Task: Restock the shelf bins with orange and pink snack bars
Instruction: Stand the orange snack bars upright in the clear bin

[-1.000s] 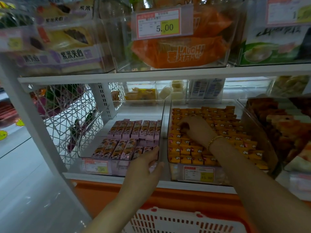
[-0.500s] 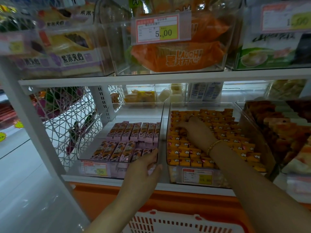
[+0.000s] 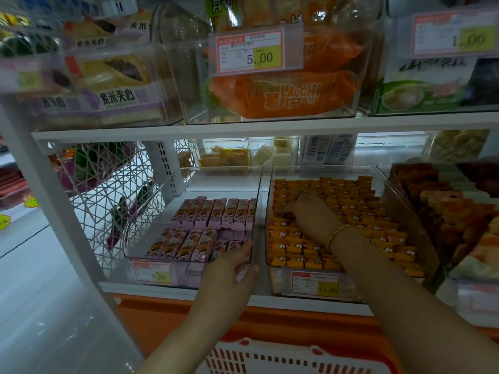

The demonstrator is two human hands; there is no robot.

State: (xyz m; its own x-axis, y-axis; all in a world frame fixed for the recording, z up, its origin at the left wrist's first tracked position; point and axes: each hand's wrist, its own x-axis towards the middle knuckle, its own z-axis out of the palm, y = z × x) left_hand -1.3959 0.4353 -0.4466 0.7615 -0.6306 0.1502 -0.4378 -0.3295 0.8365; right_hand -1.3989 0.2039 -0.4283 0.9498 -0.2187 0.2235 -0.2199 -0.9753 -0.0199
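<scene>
Your left hand point(image 3: 229, 273) grips the front right corner of the pink bin point(image 3: 183, 273), fingers hooked over its rim, thumb outside. Your right hand point(image 3: 310, 211) sits knuckles-up in the orange bin point(image 3: 278, 282), fingers bent down onto the orange bars point(image 3: 364, 220); pinching one or just pressing, can't tell. Orange bin looks near full, rows reaching the back. Pink bars point(image 3: 216, 214) make only two rows up front, the back of that bin bare, so pink looks like what's left. White basket point(image 3: 283, 357) below, contents hidden.

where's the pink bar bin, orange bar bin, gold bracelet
pink bar bin point(image 3: 224, 187), head view, bare back floor
orange bar bin point(image 3: 280, 282), head view, front wall
gold bracelet point(image 3: 337, 233), head view, its beads
</scene>
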